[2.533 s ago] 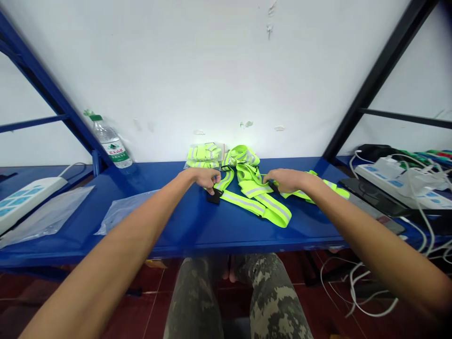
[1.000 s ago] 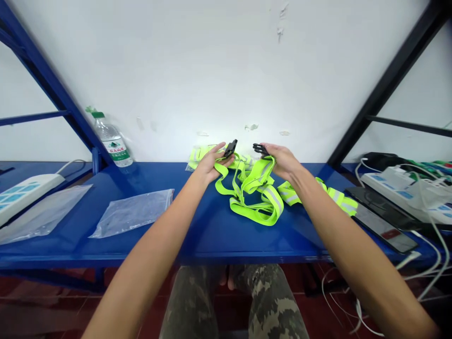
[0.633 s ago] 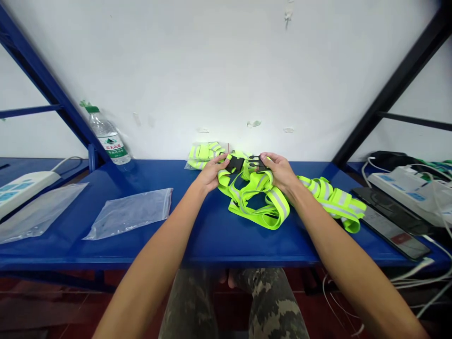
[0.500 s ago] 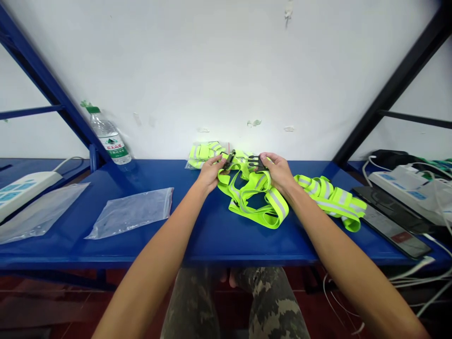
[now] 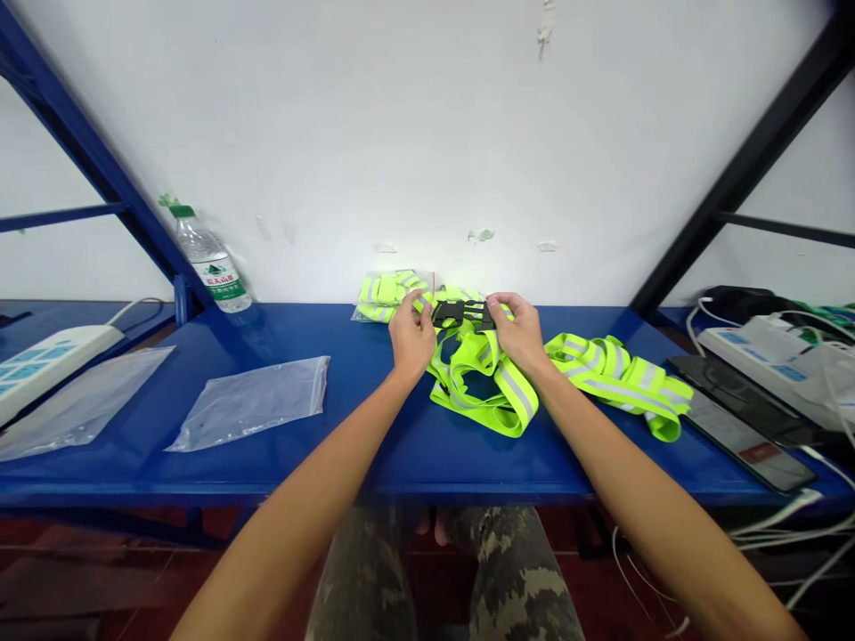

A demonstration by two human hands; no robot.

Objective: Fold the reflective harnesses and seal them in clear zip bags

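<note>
My left hand (image 5: 412, 336) grips the black socket half of a side-release buckle (image 5: 450, 313). The pronged half is pinched in my right hand (image 5: 517, 329), its prongs lined up with the socket and meeting it; I cannot tell if they are fully seated. From the buckle hangs a neon-yellow reflective strap harness (image 5: 511, 392) with grey stripes, its loops lying on the blue table (image 5: 374, 445). A second bundle of the same straps (image 5: 621, 374) lies beside my right forearm. Behind my left hand sits another strap bundle in a clear bag (image 5: 384, 289).
Flat clear plastic bags (image 5: 257, 402) lie to the left, near a white power strip (image 5: 60, 356). A water bottle (image 5: 217, 271) leans by the blue frame. On the right are a phone (image 5: 748, 436), cables and another power strip (image 5: 761, 356). A white wall (image 5: 427, 133) stands behind.
My hands have come closer together, bringing the two buckle halves from apart to meeting each other. The harness loops have shifted slightly.
</note>
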